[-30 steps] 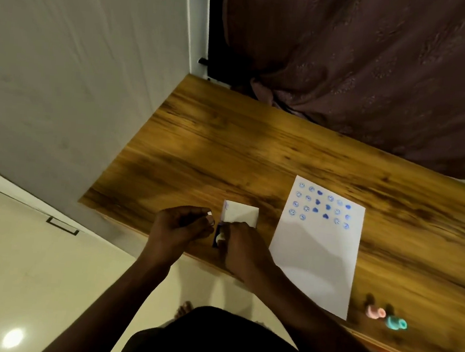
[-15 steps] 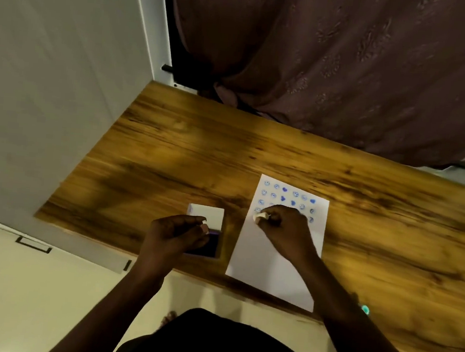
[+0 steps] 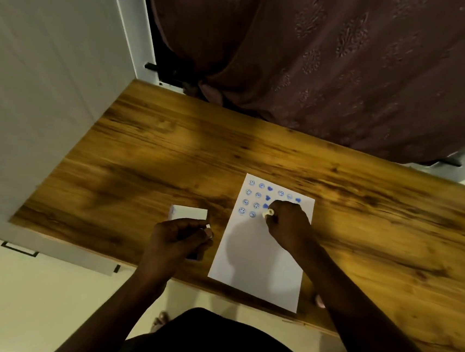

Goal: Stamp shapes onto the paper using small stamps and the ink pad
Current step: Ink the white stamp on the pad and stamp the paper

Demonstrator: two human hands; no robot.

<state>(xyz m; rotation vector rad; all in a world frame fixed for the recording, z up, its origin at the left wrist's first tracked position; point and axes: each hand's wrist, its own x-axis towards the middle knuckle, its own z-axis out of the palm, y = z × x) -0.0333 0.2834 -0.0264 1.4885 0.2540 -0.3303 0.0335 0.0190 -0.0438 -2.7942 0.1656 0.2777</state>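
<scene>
Shifted down the paper (image 3: 257, 263), right hand (image 3: 287, 223) grips the stamp (image 3: 268, 213); left hand (image 3: 178, 236) holds the ink pad (image 3: 189, 213).

A person's right hand (image 3: 287, 223), fingers curled into a downward fist, reaches forward on an extended arm while the loosely closed left hand (image 3: 180, 236) hovers beside it.

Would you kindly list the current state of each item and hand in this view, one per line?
paper: flat on the table, upper part stamped with blue shapes, lower part blank
stamp: pinched in the right hand, pressed at the paper
right hand: closed on the stamp
ink pad: lid open, partly hidden by the left hand
left hand: curled at the ink pad
</scene>
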